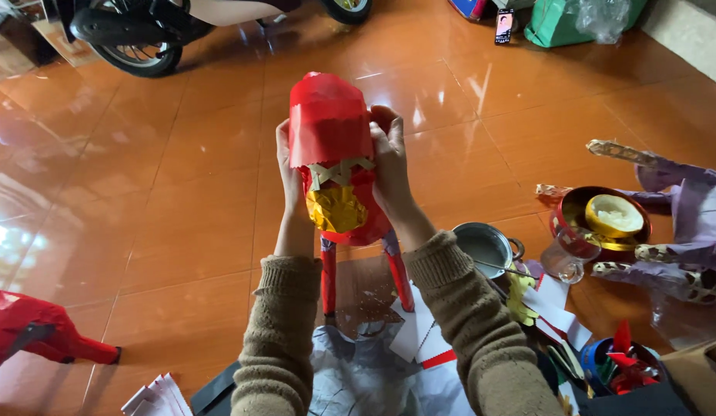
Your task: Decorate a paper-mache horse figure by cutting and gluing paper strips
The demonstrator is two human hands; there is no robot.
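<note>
I hold a red paper animal figure (331, 131) up in front of me, above the floor. It has a red paper sheet wrapped over its top, a gold foil patch (336, 209) on its underside, zigzag trim, and two red legs (329, 277) hanging down. My left hand (287, 171) presses the paper on the figure's left side. On the right side my right hand (389, 162) grips it, fingers curled over the red sheet's edge. Both sleeves are brown knit.
An orange tiled floor (181, 192) lies all around. A small metal pot (485, 248) sits to the right, a red and gold tin (600, 219) beyond it, a purple paper figure (689, 223) at far right. Paper scraps lie below. Another red figure (35, 327) is left. A scooter wheel (135, 48) is at top left.
</note>
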